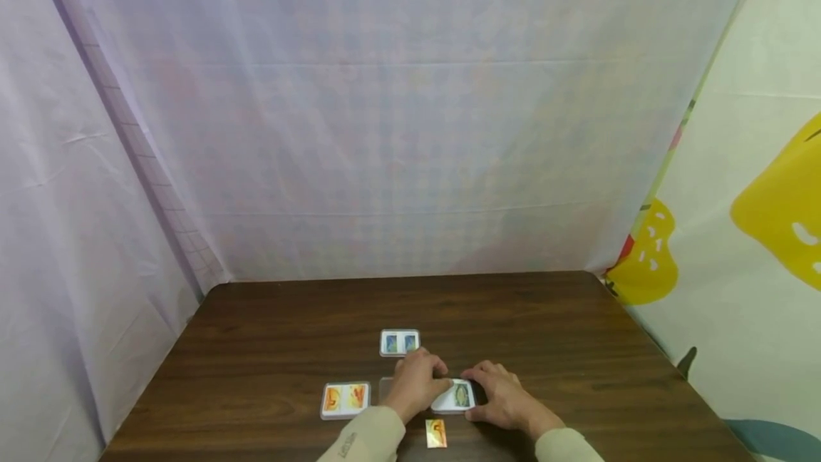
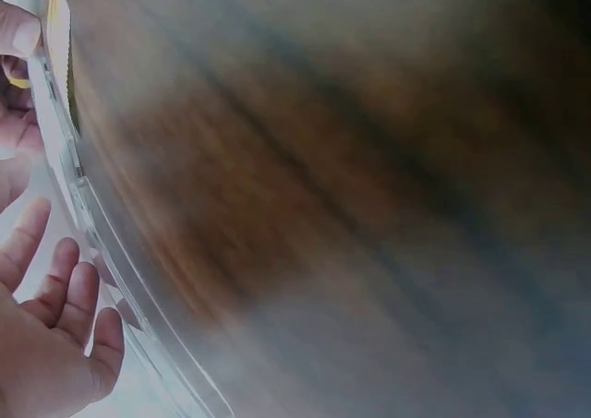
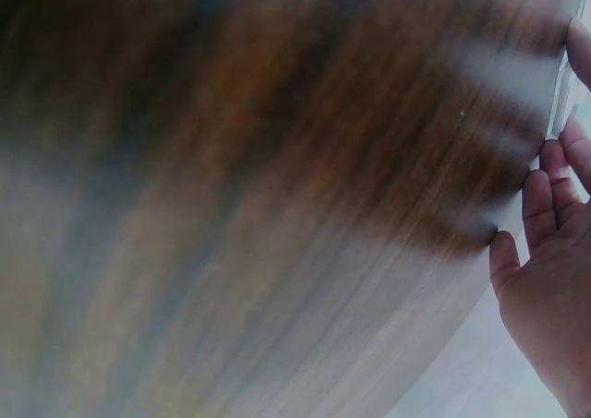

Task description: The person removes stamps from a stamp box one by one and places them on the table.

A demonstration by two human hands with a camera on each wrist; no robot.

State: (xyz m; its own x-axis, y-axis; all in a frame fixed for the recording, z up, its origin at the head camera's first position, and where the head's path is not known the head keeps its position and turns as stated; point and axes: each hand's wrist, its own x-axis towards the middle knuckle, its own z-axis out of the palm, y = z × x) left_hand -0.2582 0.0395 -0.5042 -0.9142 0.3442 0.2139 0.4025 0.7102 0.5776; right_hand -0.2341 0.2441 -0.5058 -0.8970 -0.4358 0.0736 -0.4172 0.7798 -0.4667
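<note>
A clear plastic case (image 1: pixel 454 398) with a white card bearing a green picture lies on the table between my two hands. My right hand (image 1: pixel 502 398) grips its right end, thumb at the near corner and fingers at the far one. From the left, my left hand (image 1: pixel 413 382) rests over the case, its thumb touching the left part. Clear plastic (image 1: pixel 385 387) shows beside the left wrist. In the left wrist view, the left hand's loosely bent fingers (image 2: pixel 78 298) lie by the clear edge. The right hand's fingertips (image 3: pixel 503 243) touch the tabletop in the right wrist view.
A case with orange pictures (image 1: pixel 346 401) lies to the left, and one with blue pictures (image 1: pixel 400 342) lies farther back. A small orange-yellow card (image 1: pixel 436 433) sits near me. The dark wooden table (image 1: pixel 269 348) is bordered by hanging cloths (image 1: pixel 410 162).
</note>
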